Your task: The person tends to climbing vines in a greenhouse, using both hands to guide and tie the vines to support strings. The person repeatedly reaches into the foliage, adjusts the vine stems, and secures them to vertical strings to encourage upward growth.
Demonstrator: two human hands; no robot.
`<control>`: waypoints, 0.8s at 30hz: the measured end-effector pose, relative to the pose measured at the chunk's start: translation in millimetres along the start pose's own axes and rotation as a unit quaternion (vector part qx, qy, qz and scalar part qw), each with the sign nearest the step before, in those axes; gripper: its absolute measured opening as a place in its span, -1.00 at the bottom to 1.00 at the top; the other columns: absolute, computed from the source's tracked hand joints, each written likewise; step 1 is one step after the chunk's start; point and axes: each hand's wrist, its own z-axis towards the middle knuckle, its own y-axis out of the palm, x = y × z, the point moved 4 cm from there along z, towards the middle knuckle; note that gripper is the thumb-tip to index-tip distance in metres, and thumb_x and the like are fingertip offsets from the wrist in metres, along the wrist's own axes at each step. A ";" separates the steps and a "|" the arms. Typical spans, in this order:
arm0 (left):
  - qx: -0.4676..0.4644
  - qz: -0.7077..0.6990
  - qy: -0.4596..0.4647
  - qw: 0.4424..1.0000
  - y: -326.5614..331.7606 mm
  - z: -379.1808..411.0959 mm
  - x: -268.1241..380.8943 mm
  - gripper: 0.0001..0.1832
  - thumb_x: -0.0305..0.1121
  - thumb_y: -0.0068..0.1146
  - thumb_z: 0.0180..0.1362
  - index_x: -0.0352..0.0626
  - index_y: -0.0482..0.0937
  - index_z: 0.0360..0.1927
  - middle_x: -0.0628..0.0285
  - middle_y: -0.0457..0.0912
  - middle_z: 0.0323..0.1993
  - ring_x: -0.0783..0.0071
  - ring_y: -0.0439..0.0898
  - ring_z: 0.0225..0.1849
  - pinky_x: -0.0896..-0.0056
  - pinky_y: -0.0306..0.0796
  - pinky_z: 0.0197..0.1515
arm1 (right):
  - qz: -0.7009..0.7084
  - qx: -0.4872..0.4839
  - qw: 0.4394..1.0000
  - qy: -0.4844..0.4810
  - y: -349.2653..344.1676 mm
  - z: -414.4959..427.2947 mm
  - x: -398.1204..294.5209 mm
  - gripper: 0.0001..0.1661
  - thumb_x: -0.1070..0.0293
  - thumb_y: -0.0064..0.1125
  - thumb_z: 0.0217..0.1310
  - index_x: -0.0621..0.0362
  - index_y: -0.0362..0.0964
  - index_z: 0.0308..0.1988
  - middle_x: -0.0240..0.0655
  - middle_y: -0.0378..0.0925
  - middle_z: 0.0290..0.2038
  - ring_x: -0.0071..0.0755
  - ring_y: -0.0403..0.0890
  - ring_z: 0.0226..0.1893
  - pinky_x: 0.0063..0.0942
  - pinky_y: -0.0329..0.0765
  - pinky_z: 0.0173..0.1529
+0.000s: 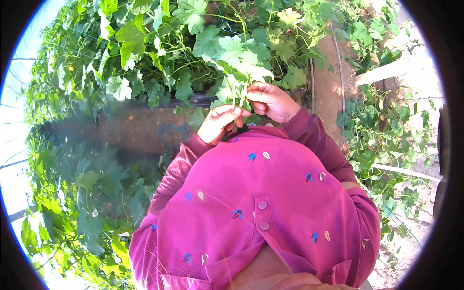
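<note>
Just in front of my chest, both hands are at a leafy climbing vine. My left hand (pixel 219 121) pinches a pale green stem (pixel 234 95) between thumb and fingertips. Close by on the right, my right hand (pixel 270 99) has its thumb and index finger together at a light green stem or tendril (pixel 243 95). Broad lobed leaves (pixel 235 54) hang right above the hands, bright in the sun. Some fingertips are hidden by the stems and by overexposure.
Dense vines (pixel 145 54) fill the area ahead and left. A brown soil strip (pixel 137 127) runs left behind the hands. Pale hoses or cords (pixel 340 69) lie on the soil at right. White poles (pixel 406 172) and low vines (pixel 366 127) stand further right.
</note>
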 end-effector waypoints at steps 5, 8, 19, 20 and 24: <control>-0.025 -0.009 -0.037 0.999 4.1 -3.3 -0.3 -0.68 -0.23 -0.02 0.26 -0.28 0.55 -0.11 0.36 0.51 -0.45 0.62 0.43 -0.35 0.61 0.30 -0.22 | -0.157 0.030 0.986 -0.044 -1.5 -2.3 -6.0 -0.91 0.41 0.09 0.18 0.13 0.41 -0.28 -0.52 0.40 -0.52 -0.69 0.35 -0.63 -0.67 0.29 -0.54; -0.034 0.008 -0.054 0.998 8.1 -3.6 3.8 -0.68 -0.21 -0.06 0.28 -0.23 0.55 -0.11 0.38 0.50 -0.46 0.70 0.34 -0.48 0.68 0.20 -0.38 | -0.258 0.043 0.963 -0.059 4.8 -3.4 -12.2 -0.88 0.39 0.04 0.17 0.18 0.39 -0.28 -0.47 0.40 -0.50 -0.68 0.39 -0.56 -0.66 0.32 -0.50; -0.023 -0.014 -0.093 0.995 -7.2 -7.6 5.5 -0.67 -0.18 -0.01 0.25 -0.26 0.57 -0.15 0.43 0.42 -0.55 0.75 0.22 -0.59 0.73 0.07 -0.54 | -0.297 0.056 0.952 -0.038 9.7 10.5 -1.3 -0.79 0.31 -0.19 0.27 0.18 0.30 -0.20 -0.40 0.34 -0.72 -0.57 0.36 -0.77 -0.55 0.29 -0.67; -0.021 -0.015 -0.089 0.996 -8.9 -8.7 6.8 -0.67 -0.18 0.00 0.25 -0.26 0.57 -0.15 0.43 0.42 -0.56 0.75 0.22 -0.59 0.73 0.07 -0.54 | -0.306 0.067 0.948 -0.048 7.4 13.2 -0.5 -0.79 0.32 -0.20 0.27 0.17 0.29 -0.18 -0.40 0.34 -0.73 -0.57 0.36 -0.78 -0.54 0.29 -0.69; -0.006 0.006 -0.051 0.999 -25.3 -16.8 7.9 -0.65 -0.17 -0.01 0.25 -0.30 0.57 -0.18 0.40 0.46 -0.57 0.71 0.24 -0.60 0.67 0.09 -0.53 | -0.194 0.134 0.967 -0.098 -28.3 36.5 13.9 -0.86 0.33 -0.17 0.31 0.13 0.17 -0.17 -0.27 0.44 -0.43 -0.50 0.44 -0.68 -0.53 0.36 -0.63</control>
